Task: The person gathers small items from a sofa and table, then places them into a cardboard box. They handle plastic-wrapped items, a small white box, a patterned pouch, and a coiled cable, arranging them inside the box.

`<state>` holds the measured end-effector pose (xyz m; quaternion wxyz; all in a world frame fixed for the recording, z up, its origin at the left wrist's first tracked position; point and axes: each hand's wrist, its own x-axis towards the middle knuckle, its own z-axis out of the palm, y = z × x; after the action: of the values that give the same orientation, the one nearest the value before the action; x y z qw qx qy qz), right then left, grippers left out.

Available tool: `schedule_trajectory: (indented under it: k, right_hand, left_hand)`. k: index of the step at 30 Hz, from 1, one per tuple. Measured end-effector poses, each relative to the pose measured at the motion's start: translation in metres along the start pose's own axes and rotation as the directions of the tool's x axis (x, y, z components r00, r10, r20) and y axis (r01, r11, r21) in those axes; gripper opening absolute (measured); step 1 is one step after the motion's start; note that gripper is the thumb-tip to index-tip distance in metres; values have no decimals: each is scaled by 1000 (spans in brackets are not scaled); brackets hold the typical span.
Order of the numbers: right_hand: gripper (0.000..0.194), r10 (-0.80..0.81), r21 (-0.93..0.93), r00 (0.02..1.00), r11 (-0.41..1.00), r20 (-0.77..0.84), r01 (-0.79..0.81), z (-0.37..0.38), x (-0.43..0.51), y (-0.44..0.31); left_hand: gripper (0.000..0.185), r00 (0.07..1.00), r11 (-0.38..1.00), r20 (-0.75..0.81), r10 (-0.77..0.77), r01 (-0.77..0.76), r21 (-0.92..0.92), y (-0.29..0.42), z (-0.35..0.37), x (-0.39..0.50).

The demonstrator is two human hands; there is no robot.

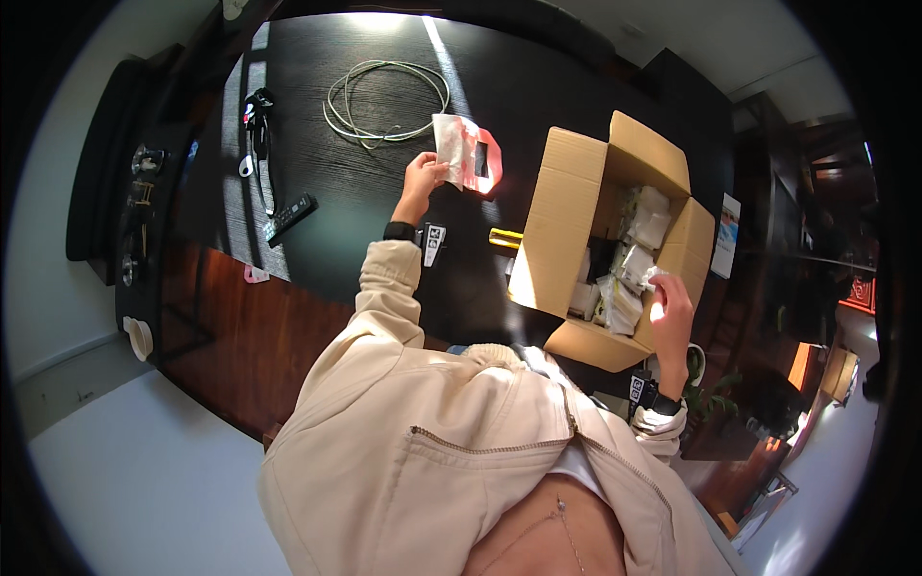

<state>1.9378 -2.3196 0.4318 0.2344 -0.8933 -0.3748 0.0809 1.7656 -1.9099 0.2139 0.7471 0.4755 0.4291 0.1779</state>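
My left hand [423,180] pinches the near left edge of a white and pink plastic packet [461,155] above the black table. Just beyond it lies a loose coil of pale cable [385,101]. My right hand [671,306] is over the right side of an open cardboard box [569,209], its fingers closed on a small piece of clear plastic packaging [652,276]. Inside the box, several small plastic-wrapped packets [619,306] are heaped. Whether the held plastic belongs to one of these packets cannot be told.
A black remote control [292,219] and a black strap or cable [261,155] lie at the table's left. A yellow tool [506,238] sticks out beside the box's left flap. A printed leaflet [725,236] lies right of the box, and a plant [709,396] stands near my right wrist.
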Motion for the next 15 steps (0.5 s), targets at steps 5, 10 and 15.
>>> schedule_trajectory:
  k: [5,10,15]
  right_hand:
    - [24,-97,255,990,965,104,68,21,11,-60]
    - [73,-248,590,933,805,259,50,50,5,-106]
    - [93,-344,944,890,244,299,-222,24,-24,-119]
  left_hand:
    - [31,942,849,304,140,43,-526,46,10,-143]
    - [39,870,785,448,207,126,-607,72,39,-238]
    - [40,817,896,549,176,98,-433,83,63,-265]
